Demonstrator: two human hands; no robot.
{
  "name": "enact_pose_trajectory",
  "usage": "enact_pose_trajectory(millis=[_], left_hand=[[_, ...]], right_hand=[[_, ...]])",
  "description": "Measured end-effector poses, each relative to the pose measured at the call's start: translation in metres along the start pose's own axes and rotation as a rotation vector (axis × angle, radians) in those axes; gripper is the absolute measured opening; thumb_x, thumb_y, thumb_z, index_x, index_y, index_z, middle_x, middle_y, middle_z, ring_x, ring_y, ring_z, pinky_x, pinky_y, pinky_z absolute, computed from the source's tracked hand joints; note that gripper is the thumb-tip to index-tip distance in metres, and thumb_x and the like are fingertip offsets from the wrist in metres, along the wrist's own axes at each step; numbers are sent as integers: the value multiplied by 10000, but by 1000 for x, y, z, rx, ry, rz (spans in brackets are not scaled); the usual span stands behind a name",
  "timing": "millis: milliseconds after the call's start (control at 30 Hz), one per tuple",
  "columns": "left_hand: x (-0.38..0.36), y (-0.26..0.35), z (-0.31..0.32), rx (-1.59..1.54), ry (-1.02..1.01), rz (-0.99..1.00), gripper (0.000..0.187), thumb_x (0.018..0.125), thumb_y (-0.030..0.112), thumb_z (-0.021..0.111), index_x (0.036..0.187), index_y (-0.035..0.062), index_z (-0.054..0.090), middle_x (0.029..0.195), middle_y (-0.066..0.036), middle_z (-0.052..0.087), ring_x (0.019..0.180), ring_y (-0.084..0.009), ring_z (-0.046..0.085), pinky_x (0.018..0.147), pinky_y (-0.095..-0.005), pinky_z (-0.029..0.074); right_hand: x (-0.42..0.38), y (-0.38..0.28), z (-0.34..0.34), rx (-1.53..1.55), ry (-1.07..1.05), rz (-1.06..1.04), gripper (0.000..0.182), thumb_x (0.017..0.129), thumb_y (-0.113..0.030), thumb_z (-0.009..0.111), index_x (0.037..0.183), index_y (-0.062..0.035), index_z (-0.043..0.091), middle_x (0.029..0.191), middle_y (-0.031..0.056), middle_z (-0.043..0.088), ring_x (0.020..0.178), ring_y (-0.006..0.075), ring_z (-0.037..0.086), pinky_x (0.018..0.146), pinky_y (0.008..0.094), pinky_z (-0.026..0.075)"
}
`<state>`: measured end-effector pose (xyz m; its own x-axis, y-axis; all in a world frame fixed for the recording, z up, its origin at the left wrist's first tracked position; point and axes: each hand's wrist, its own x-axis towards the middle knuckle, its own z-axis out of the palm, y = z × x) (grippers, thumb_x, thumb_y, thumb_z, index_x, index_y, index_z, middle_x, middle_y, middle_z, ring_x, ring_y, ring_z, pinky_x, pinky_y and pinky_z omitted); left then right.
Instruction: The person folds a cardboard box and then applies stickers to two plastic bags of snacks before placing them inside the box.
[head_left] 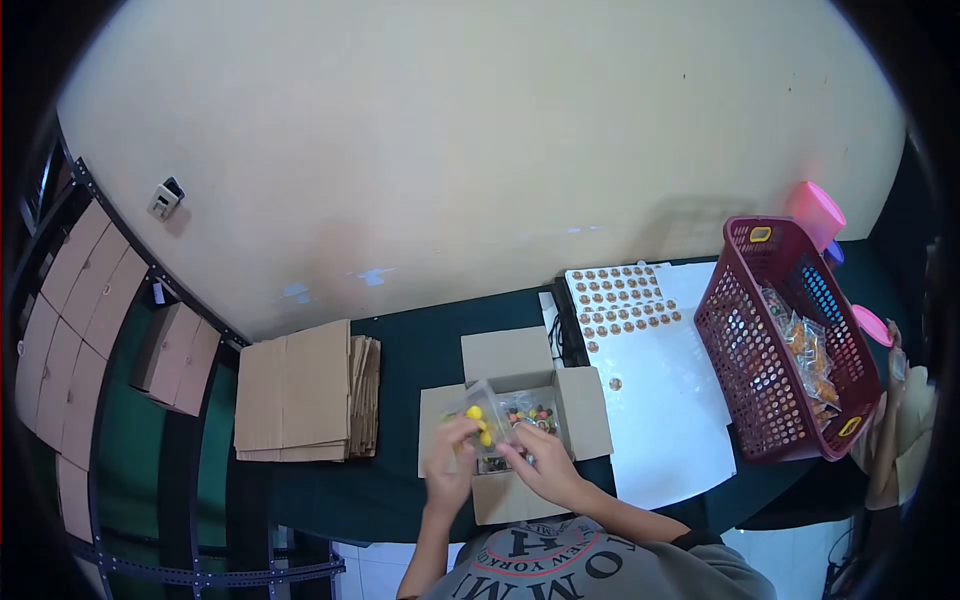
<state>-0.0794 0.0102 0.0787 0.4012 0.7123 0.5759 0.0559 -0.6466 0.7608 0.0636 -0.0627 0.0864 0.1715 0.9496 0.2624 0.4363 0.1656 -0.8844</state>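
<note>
A clear plastic pack (483, 398) with yellow pieces inside is tilted above the open cardboard box (588, 412). My left hand (450, 465) grips it at the left side, fingers closed around its lower edge. At its lower right corner, my right hand (543, 466) has its fingers closed on the same pack. Inside the box lie clear packs with multicoloured pieces (530, 408), partly covered by my hands and the held pack. All the box's flaps are folded outward.
Flattened cardboard boxes (292, 390) are stacked at left, beside a rack of brown boxes (85, 310). Right of the box, a white sheet (665, 420) carries rows of round stickers (625, 297). A maroon basket (740, 350) holds bagged snacks (808, 365). Another person's arm (885, 450) shows far right.
</note>
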Motion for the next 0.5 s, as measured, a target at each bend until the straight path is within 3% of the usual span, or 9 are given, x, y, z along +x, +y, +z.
enact_pose_trajectory(millis=[67,100,233,300,333,400,500], left_hand=[[-6,1,16,-49,8,-7,232,838,171,547,977,-14,552,932,-129,569,888,-256,550,818,-337,418],[-9,0,21,-99,11,-16,233,828,177,566,950,-22,569,946,-141,579,907,-257,556,825,-334,418],[-13,-4,20,-193,94,-209,193,834,161,561,872,-25,590,878,-130,593,841,-232,577,781,-308,439],[-11,-4,17,-251,81,-309,136,825,105,555,809,-21,604,818,-128,592,768,-207,582,719,-283,450],[-11,-4,17,-252,81,-310,136,825,105,555,809,-21,604,818,-128,592,768,-207,582,719,-283,450],[-11,-4,18,-158,-6,-183,106,807,83,568,781,-12,609,772,-114,584,740,-185,572,676,-275,445],[-5,-3,13,-99,-11,-223,54,770,37,569,744,5,604,745,-93,572,760,-196,563,664,-293,440]], right_hand=[[2,-7,-1,63,-43,-95,158,809,-102,541,945,-23,533,845,109,491,744,239,524,662,305,411],[2,-1,0,-75,-42,-210,276,796,-135,558,1049,-45,497,973,120,462,879,243,488,765,323,370],[3,-3,-6,-186,29,-258,303,782,-192,579,1040,-51,508,940,102,482,878,252,474,747,372,340],[7,-15,-11,-335,278,-268,269,748,-198,608,972,-66,538,910,86,492,857,237,473,734,353,323],[9,-16,-15,-336,278,-267,269,748,-198,608,972,-66,538,910,86,492,857,237,473,734,353,323],[11,-15,-22,-519,64,-383,196,726,-200,624,858,-74,554,839,66,495,823,223,477,714,360,311],[15,-3,-13,-380,-8,-337,157,721,-203,621,754,-79,531,759,56,478,754,212,484,685,358,312]])
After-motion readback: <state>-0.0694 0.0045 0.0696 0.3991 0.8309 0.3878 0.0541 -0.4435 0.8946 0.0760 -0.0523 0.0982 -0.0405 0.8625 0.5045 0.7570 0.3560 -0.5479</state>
